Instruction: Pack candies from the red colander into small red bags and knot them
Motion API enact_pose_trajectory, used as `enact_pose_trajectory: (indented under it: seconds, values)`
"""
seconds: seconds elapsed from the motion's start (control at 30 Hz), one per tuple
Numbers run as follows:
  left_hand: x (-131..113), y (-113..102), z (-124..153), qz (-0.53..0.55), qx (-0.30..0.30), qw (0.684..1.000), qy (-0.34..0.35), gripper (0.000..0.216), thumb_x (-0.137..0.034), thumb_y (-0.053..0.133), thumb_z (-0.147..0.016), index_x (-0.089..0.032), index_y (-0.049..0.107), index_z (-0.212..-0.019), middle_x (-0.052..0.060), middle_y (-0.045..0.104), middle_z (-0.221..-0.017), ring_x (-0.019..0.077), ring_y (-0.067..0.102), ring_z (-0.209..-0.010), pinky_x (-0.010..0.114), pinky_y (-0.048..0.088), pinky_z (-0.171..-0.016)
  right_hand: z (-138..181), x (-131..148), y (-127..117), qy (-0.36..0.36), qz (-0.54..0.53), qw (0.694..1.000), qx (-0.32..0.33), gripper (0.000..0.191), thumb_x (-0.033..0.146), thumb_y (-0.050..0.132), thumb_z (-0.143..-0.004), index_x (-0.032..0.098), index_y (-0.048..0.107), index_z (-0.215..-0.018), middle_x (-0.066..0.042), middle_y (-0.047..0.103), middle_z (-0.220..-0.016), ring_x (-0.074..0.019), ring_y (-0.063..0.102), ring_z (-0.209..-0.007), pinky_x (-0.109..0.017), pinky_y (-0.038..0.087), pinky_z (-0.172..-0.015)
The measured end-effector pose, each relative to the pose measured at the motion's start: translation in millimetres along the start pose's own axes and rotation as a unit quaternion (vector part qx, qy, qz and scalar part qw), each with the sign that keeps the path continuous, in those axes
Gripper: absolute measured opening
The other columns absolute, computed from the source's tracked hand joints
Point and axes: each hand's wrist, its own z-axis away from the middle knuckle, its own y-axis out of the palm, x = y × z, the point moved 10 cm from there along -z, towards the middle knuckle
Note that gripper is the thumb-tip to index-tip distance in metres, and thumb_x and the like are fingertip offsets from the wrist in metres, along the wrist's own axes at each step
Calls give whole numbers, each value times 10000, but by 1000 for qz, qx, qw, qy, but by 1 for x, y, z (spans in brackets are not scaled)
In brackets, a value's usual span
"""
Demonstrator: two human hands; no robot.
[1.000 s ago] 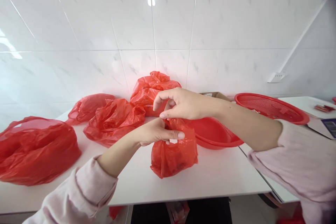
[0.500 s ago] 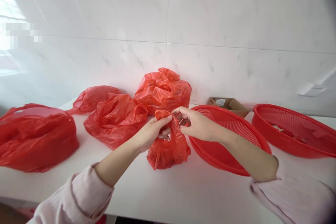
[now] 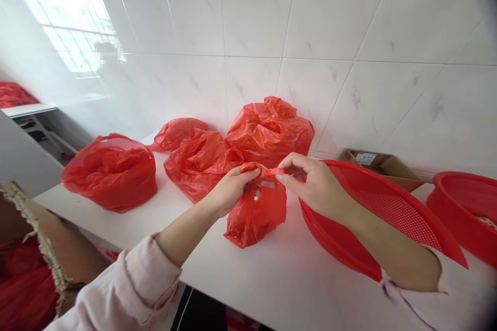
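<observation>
Red thin plastic makes up the small bag (image 3: 254, 214) standing on the white surface (image 3: 310, 279), just left of the near red mesh basket (image 3: 373, 217). Both hands are at its top. The left hand (image 3: 229, 191) is pinched shut on the gathered neck; the right hand (image 3: 316, 186) grips a twisted strip of the handle between thumb and forefinger, drawn taut between the two hands.

Progress, as judged: the bag is filled and its mouth is gathered. The handles appear to be mid-tie. No finished knot can be confirmed, so the closing seems incomplete.

Four larger red bags (image 3: 269, 132) sit behind and to the left, near the tiled wall (image 3: 330, 26); whether they are knotted cannot be told.

Not verifiable: the small bag's contents, seen only as a darker mass through the film. The fingers hide the crossing point of the handles. A second basket (image 3: 466, 212) is cut off at the right edge. A cardboard box (image 3: 382, 165) is half hidden behind the near basket. A frayed brown sack (image 3: 46, 248) of red material is cropped at the lower left.
</observation>
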Motion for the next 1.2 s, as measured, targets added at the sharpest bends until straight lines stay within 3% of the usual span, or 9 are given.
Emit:
enact_pose_trajectory:
  seconds: [0.1, 0.23, 0.47, 0.67, 0.73, 0.8, 0.93, 1.1, 1.2]
  values:
    - [-11, 0, 5, -32, 53, 998, 19, 146, -264, 579, -873, -144, 656, -907, 41, 623, -853, 127, 549, -703, 282, 443, -753, 16, 20, 13, -30, 46, 998, 29, 34, 246, 607, -862, 224, 607, -835, -38, 596, -1215, -202, 584, -1093, -374, 476, -917]
    - [-16, 6, 9, -86, 140, 986, 25, 117, -194, 679, -805, -173, 613, -899, 16, 632, -830, 134, 562, -759, 275, 432, -747, 32, 12, 28, 41, 49, 997, 49, 134, 334, 676, -843, 251, 593, -908, -17, 415, -1481, -271, 461, -1304, -509, 391, -1045]
    - [-1, 21, 1, -87, 202, 975, 15, 264, -342, 726, -798, -171, 533, -743, -54, 461, -643, 90, 451, -622, 230, 372, -625, 39, -14, 30, 68, -144, 983, -94, 197, 412, 504, -974, 255, 535, -1089, -59, 518, -1389, -188, 470, -1316, -419, 393, -1086]
    - [0, 46, 5, -186, 290, 936, 69, 121, -249, 657, -823, -163, 581, -782, 9, 601, -780, 125, 560, -719, 245, 433, -653, 59, -37, 38, 133, -148, 971, -133, 318, 443, 483, -977, 276, 527, -1245, -42, 609, -1197, -181, 541, -1194, -386, 416, -1046]
    - [2, 47, 6, -275, 273, 914, 124, 42, -151, 587, -814, -174, 590, -778, 11, 637, -764, 144, 600, -720, 255, 455, -644, 72, -45, 41, 166, -186, 957, -147, 318, 459, 483, -972, 260, 543, -1213, -15, 648, -944, -168, 631, -930, -358, 501, -889]
    - [3, 42, 6, -346, 199, 897, 192, 164, -40, 508, -759, -185, 582, -783, 12, 658, -788, 154, 613, -729, 269, 461, -655, 85, -53, 45, 189, -224, 940, -173, 318, 459, 470, -975, 255, 550, -1206, 11, 619, -811, -144, 613, -730, -319, 520, -748]
    - [9, 38, 18, -366, 92, 887, 267, 305, 32, 453, -712, -201, 567, -871, 30, 653, -990, 172, 620, -890, 300, 471, -761, 105, -60, 59, 192, -246, 932, -182, 331, 437, 483, -973, 292, 561, -1261, -11, 626, -975, -145, 599, -819, -302, 503, -783]
    - [7, 47, 44, -384, 88, 857, 332, 427, 6, 486, -778, -243, 624, -1095, 50, 585, -1154, 172, 615, -1048, 298, 509, -847, 113, -57, 80, 185, -266, 942, -84, 405, 431, 507, -970, 318, 471, -1357, 28, 554, -769, -123, 523, -653, -261, 456, -632]
    - [7, 43, 51, -397, 86, 856, 320, 509, -9, 503, -778, -246, 593, -1219, 77, 537, -1225, 188, 616, -1063, 306, 534, -833, 110, -43, 78, 151, -230, 959, -66, 247, 392, 510, -976, 271, 553, -1187, 12, 576, -857, -123, 550, -758, -261, 457, -704]
